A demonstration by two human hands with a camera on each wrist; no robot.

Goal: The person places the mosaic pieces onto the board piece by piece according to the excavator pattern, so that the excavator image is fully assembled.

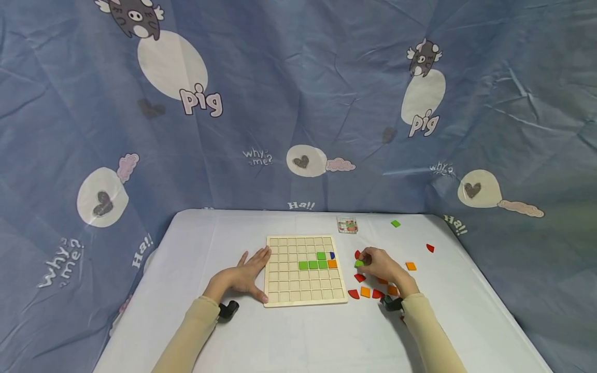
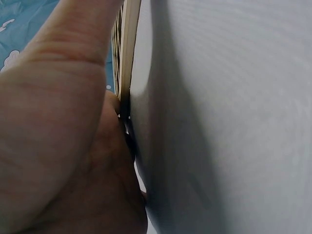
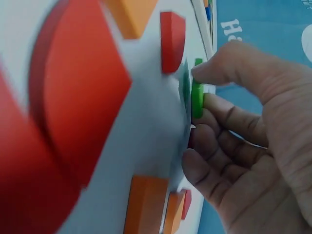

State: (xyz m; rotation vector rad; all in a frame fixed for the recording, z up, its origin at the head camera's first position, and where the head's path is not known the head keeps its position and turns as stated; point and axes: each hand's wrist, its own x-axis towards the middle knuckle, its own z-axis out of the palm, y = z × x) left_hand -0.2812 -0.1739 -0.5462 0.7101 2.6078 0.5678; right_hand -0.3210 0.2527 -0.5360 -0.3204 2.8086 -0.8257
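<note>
A light wooden grid board (image 1: 284, 285) lies flat in the middle of the table. Several green square tiles (image 1: 303, 265), one orange tile (image 1: 332, 264) and a small blue piece (image 1: 332, 255) sit in its cells, toward the right side. My left hand (image 1: 244, 274) rests along the board's left edge, fingers spread and thumb at the lower corner; in the left wrist view the palm lies beside the wooden rim (image 2: 129, 44). Right of the board, my right hand (image 1: 380, 265) pinches a green tile (image 3: 197, 100) between thumb and fingers, close over the table.
Red quarter-round pieces (image 1: 353, 294) and orange squares (image 1: 365, 292) lie scattered around my right hand. Farther off are a green tile (image 1: 395, 224), a red piece (image 1: 430, 248) and an orange square (image 1: 410, 266). A small patterned card (image 1: 347, 225) lies behind the board. A blue printed curtain (image 1: 298, 103) hangs behind the table.
</note>
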